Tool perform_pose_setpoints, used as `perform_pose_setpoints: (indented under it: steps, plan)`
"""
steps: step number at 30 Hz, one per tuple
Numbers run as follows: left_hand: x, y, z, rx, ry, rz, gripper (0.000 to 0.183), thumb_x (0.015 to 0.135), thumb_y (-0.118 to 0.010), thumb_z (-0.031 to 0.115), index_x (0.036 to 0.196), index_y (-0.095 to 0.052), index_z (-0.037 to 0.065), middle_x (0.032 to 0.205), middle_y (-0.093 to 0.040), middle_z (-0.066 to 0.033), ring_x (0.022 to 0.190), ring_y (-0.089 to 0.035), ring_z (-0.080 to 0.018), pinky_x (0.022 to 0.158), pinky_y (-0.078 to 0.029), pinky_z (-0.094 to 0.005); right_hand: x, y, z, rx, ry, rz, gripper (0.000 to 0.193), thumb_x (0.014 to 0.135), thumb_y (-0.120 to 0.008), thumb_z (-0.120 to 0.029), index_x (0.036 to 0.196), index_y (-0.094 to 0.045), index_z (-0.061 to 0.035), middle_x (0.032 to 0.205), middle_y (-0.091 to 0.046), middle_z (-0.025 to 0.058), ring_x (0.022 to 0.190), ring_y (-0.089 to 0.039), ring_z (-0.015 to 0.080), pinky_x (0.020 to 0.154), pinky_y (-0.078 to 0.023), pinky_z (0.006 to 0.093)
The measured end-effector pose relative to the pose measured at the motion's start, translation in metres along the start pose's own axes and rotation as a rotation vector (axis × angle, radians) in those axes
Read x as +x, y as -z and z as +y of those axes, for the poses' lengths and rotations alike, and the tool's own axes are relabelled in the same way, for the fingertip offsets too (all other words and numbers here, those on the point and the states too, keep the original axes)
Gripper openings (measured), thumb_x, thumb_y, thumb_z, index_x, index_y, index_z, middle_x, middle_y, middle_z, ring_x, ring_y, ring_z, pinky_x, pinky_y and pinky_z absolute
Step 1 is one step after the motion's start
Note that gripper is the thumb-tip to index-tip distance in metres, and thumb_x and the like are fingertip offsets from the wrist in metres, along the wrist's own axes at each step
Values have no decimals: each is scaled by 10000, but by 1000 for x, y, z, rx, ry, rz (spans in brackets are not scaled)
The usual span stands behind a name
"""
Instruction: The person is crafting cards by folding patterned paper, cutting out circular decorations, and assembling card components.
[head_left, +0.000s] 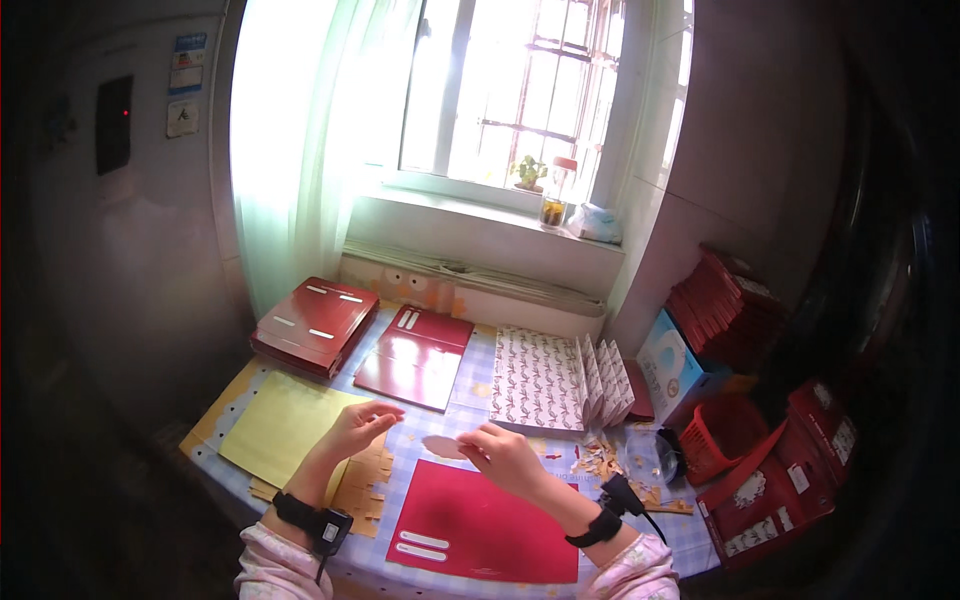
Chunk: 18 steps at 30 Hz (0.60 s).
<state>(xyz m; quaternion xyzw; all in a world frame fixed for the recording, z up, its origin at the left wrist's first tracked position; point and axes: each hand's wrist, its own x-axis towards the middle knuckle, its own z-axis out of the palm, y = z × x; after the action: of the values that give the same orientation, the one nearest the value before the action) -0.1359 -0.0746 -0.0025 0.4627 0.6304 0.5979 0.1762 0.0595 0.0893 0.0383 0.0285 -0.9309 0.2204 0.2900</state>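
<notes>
My left hand is over the edge of a yellow sheet, thumb and fingers drawn together; what is between them, if anything, is too small to tell. Opposite it, my right hand pinches at the edge of a pale, thin oval piece. Below both hands a flat red card sheet lies near the table's front edge, with two white-rimmed slots at its lower left. Tan cardboard strips with notched edges stick out from under the yellow sheet.
Behind are a stack of red folders, a glossy red panel and patterned white folded card. To the right stand a blue box, a red basket, paper scraps and red boxes. A jar is on the sill.
</notes>
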Motion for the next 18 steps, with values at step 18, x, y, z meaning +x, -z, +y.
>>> perform_pose_setpoints:
  steps: [18]
  plan:
    - [-1, 26, -34, 3, 330, -71, 177, 805, -573, 131, 848, -571, -40, 711, -591, -59, 594, -565, -105, 496, -457, -238, 16, -111, -43, 4, 49, -217, 134, 740, -620, -192, 730, -602, -59, 778, -560, 96, 734, -571, 256, 650, -476, 349]
